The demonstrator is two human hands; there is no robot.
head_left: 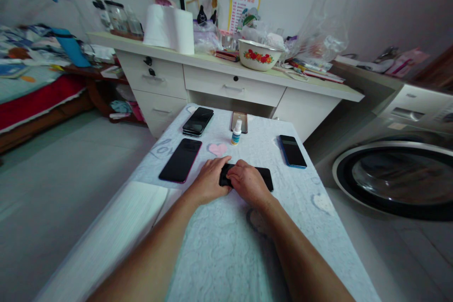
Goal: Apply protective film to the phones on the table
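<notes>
A black smartphone [264, 177] lies sideways on the cloth-covered table. My left hand [212, 178] grips its left end, thumb and fingers on opposite edges. Over the screen, the curled fingers of my right hand [246, 180] press down near the left half; whatever they may hold is hidden. Beyond my hands stands a small white spray bottle [237, 133] with a blue and yellow label. Behind it lies a brownish phone case [240, 121]. To the left are a larger dark phone [180, 160] with a pinkish edge and a stack of phones [198, 121].
A blue-edged phone [293, 151] lies at the table's right side. A white desk with drawers [233, 87] stands across the far end, bearing a flowered enamel bowl [260, 55] and a paper roll [169, 28]. At right is a front-loading washing machine [396, 118].
</notes>
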